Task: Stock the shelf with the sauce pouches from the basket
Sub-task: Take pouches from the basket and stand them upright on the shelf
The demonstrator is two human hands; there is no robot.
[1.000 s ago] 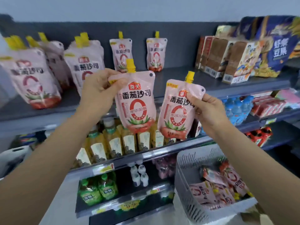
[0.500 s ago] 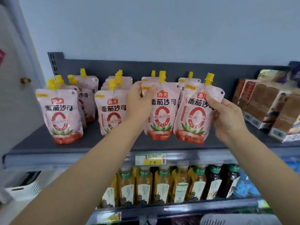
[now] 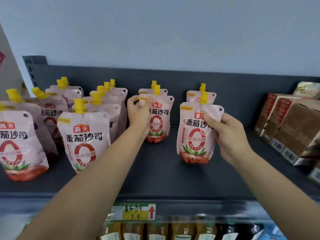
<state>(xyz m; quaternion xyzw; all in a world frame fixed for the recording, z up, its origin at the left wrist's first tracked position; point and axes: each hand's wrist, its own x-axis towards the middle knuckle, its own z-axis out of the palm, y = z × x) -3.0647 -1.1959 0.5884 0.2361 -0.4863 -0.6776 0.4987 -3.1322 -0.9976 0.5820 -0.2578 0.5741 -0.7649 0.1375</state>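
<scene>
Leftmost pouch (image 3: 16, 144) cut by frame edge; blurred bottles (image 3: 155, 231) below shelf.

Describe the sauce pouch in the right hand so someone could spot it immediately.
On the dark top shelf, look left of the brown cartons. The pouch stands frontmost in the rightmost pouch row, and it alone is pinched at its upper corner by the right hand.

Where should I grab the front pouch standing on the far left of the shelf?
Pinch the flat top corner beside the yellow cap of that pouch, coming from the front. It stands upright facing out, and the belly is soft and bulging.
</scene>
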